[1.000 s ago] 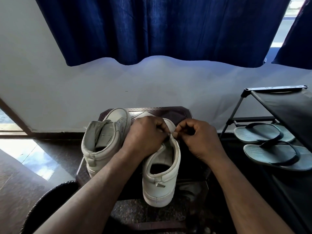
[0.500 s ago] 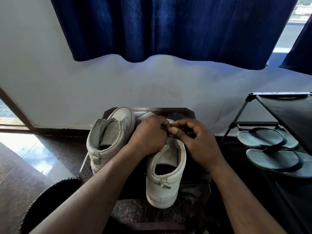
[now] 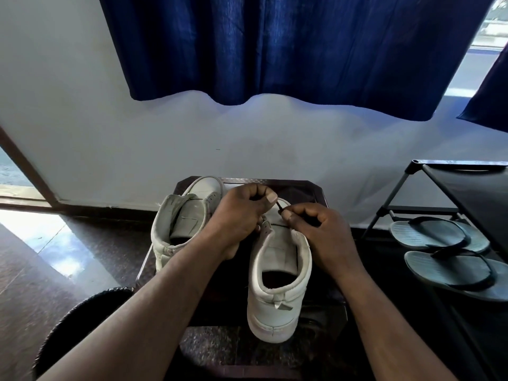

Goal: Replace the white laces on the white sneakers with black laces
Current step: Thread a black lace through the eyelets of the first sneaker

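Note:
Two white sneakers stand heel-first toward me on a small dark table [image 3: 316,188]. The left sneaker [image 3: 187,224] has no lace in its visible eyelets. Over the front of the right sneaker [image 3: 277,273], my right hand [image 3: 316,229] pinches the tip of a black lace [image 3: 279,207] between thumb and forefinger. My left hand [image 3: 242,215] grips that shoe's left eyelet flap, its thumb raised next to the lace tip. Most of the lace and the shoe's toe are hidden behind my hands.
A black shoe rack [image 3: 467,188] at the right holds a pair of grey flip-flops [image 3: 445,251]. A dark round basket [image 3: 82,320] sits at lower left. A white wall and blue curtain [image 3: 275,50] rise behind the table. Glossy floor [image 3: 41,243] stretches left.
The view has tilted down a little. My hands have drawn slightly apart, and the black lace tip now shows between my right thumb and forefinger.

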